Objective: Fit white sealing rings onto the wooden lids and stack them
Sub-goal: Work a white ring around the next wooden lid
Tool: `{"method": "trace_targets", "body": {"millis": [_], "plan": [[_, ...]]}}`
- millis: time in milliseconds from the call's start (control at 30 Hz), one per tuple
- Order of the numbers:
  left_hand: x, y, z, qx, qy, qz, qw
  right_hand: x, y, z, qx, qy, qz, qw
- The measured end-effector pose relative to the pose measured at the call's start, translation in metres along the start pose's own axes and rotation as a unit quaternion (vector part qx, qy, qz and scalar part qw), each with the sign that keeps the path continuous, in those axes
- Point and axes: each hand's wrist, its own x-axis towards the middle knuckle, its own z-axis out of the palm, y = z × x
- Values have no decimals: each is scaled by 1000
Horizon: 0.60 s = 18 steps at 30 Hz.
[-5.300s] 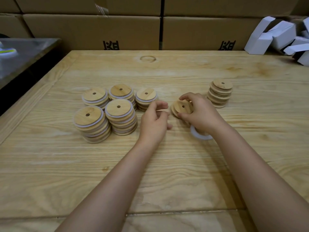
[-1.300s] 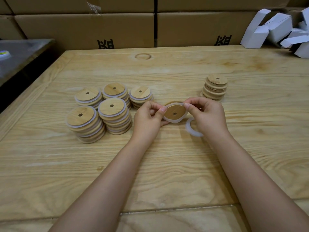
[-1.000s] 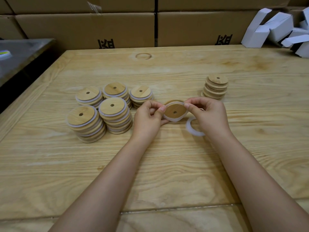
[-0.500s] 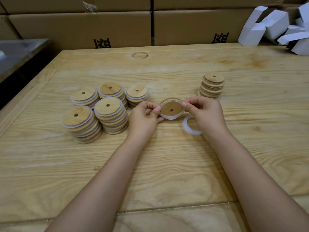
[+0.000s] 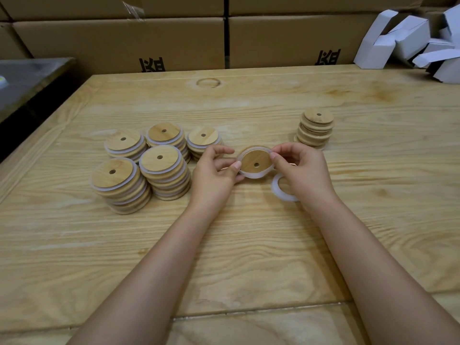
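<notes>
A round wooden lid (image 5: 254,161) with a small hole is held tilted above the table, a white sealing ring (image 5: 254,174) stretched around its edge. My left hand (image 5: 214,173) pinches its left rim. My right hand (image 5: 302,168) pinches the ring at the lid's upper right. A loose white ring (image 5: 277,189) lies on the table, partly under my right hand. Several stacks of ringed lids (image 5: 159,163) stand to the left. One stack of bare lids (image 5: 315,128) stands at the right.
The wooden table (image 5: 249,232) has a seam near its front edge. Cardboard boxes (image 5: 119,43) line the back. White folded cartons (image 5: 408,41) lie at the back right. A dark metal surface (image 5: 27,78) sits at the left.
Five seconds ago my hands took a bare lid; since then a white ring sits round it. Over the last second both hands keep working the ring on, barely shifting.
</notes>
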Motion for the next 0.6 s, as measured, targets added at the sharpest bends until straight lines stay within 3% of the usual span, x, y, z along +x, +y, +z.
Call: {"method": "trace_targets", "body": {"millis": [267,433,600], "plan": [[-2,-1,1,31,-87,13,996,-6,-6,4,-65,14,-84,994],[-1,-2,1,13,-87,35,996,-11,-10,10,-114,12,-177,978],[1,-3,0,-22,-77,53,995,-13,-9,14,-110,43,-176,977]]}}
